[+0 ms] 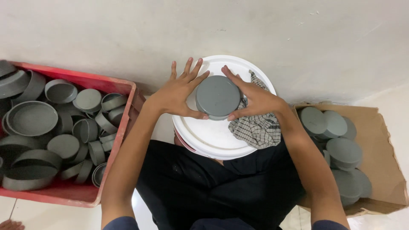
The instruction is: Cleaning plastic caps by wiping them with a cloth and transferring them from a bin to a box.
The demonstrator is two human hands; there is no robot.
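Seen from above, a seated person's lap in black trousers [221, 187] fills the near part of the view, with both bare forearms reaching forward from the bottom edge. Just beyond the knees stands a white bucket lid [204, 136], round and flat, serving as a work surface. A checked grey cloth [255, 125] lies crumpled on the lid's right side, partly under the right wrist.

Above the middle of the lid, both hands hold one round grey plastic cap [218, 96] between them, its flat face turned up. The left hand [179, 91] is spread wide, fingers fanned upward, with the thumb and fingertips pressing the cap's left rim. The right hand [255, 98] cups the cap's right rim, its thumb below and forefinger above, the fingers loosely curved.

To the left, on the pale floor, sits a red plastic crate [123, 85] heaped with many grey caps of differing sizes, some face up, some on edge. To the right, an open cardboard box [383, 162] holds stacked grey caps, lying flat. Beyond everything rises a plain off-white wall [255, 30].
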